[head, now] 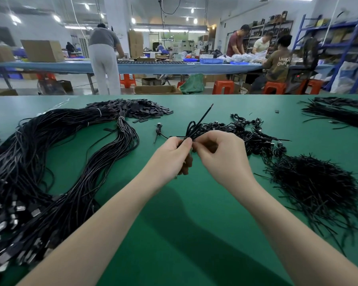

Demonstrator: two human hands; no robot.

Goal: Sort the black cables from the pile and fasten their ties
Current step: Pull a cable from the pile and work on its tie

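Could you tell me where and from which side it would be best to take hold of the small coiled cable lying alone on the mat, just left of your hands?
Probably at the waist of the small coiled cable, where its loops are gathered narrow. Come from above, pinching across it: it lies flat on the green mat, apart from other cables, with its loose tail trailing toward you.
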